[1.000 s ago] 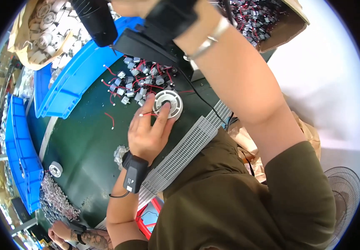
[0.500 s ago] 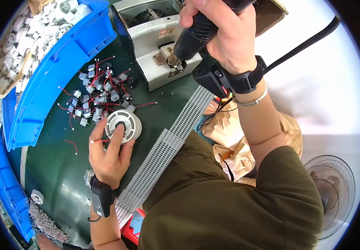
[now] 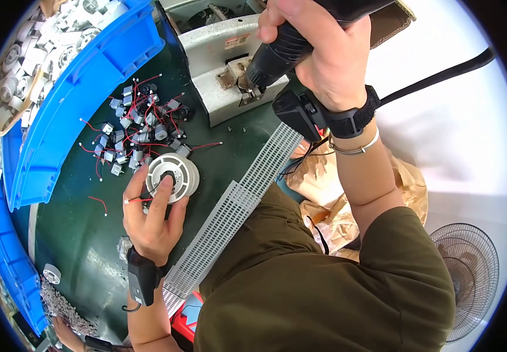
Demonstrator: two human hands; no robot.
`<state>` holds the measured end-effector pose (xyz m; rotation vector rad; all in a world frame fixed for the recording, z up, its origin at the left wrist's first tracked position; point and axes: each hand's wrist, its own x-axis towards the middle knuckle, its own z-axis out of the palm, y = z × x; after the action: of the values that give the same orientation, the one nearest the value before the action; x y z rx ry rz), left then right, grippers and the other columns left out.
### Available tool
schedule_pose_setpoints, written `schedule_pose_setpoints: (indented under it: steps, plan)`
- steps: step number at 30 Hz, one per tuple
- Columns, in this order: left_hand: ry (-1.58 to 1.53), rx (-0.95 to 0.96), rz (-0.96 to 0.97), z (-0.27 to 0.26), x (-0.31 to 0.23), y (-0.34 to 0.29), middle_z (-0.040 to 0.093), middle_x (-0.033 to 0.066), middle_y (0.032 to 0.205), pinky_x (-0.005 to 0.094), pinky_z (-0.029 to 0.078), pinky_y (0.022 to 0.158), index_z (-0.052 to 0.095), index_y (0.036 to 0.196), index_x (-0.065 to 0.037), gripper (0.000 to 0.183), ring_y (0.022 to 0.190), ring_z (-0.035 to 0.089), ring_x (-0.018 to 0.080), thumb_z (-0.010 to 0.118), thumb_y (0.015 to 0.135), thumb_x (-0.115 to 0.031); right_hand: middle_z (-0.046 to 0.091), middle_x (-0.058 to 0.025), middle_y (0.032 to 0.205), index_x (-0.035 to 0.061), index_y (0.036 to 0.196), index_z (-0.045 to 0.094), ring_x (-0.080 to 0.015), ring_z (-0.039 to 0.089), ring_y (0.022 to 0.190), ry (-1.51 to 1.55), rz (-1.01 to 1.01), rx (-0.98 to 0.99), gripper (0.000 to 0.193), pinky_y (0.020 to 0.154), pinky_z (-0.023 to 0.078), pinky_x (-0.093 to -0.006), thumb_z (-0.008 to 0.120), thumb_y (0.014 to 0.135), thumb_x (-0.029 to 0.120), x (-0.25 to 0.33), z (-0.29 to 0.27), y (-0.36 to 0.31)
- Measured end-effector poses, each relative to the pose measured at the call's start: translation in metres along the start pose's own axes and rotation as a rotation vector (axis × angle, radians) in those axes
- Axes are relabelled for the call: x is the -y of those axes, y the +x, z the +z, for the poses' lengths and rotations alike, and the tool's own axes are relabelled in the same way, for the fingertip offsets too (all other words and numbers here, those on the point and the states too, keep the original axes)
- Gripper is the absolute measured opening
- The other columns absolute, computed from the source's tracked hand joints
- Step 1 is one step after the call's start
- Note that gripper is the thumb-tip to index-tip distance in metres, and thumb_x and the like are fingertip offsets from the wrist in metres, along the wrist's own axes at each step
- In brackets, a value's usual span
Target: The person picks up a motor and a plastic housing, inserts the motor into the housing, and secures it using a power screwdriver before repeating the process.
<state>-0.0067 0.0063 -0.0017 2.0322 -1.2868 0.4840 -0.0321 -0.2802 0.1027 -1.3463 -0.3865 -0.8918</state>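
My left hand [image 3: 152,230] grips a white round plastic wheel-like housing [image 3: 191,173] with spokes, fingers wrapped round its near side and one finger pressed at its dark centre. A thin red wire comes out beside those fingers. In my right hand [image 3: 340,67] is a black electric screwdriver [image 3: 278,54], slanting down to the left. Its nose is at the small metal pickup block [image 3: 241,75] on the front of a grey metal screw feeder [image 3: 215,50]; the bit's exact contact is hard to make out. Small motors [image 3: 142,132] with red and black wires lie heaped beyond my left hand.
Blue bins [image 3: 89,88] along the left hold white plastic parts [image 3: 30,58]. Two small screws [image 3: 237,129] lie before the feeder. A perforated white strip [image 3: 236,202] edges the green table [image 3: 89,234]. Another person's hand [image 3: 65,333] is at the lower left, near a pale heap [image 3: 65,308].
My right hand and the screwdriver have shifted slightly right, the nose staying at the feeder's block. My left hand stays almost still with the housing. The other person's hand shows more at the lower left.
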Motion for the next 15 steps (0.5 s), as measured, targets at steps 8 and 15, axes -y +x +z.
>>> schedule_pose_setpoints:
  steps: [8,15]
  plan:
    - [-0.006,-0.011,-0.009,0.001,0.002,-0.002,0.053,0.0232,0.118,0.0383,0.053,0.075,0.066,0.105,-0.005,0.042,0.096,0.060,0.0345,0.078,0.065,-0.005,0.060,-0.0078,0.069,-0.0071,0.110,0.050,-0.0142,0.057,0.057,-0.112,0.162,-0.127,0.040,0.055,0.046,-0.0254,0.067,0.075,0.000,0.019,0.015,-0.008]
    - [-0.019,-0.009,-0.017,0.001,-0.002,0.000,0.053,0.0227,0.119,0.0377,0.053,0.075,0.066,0.104,-0.005,0.042,0.097,0.059,0.0341,0.078,0.064,-0.005,0.060,-0.0078,0.070,-0.0062,0.110,0.050,-0.0142,0.057,0.057,0.028,-0.020,-0.008,0.039,0.055,0.046,-0.0260,0.067,0.075,0.000,0.002,0.002,-0.001]
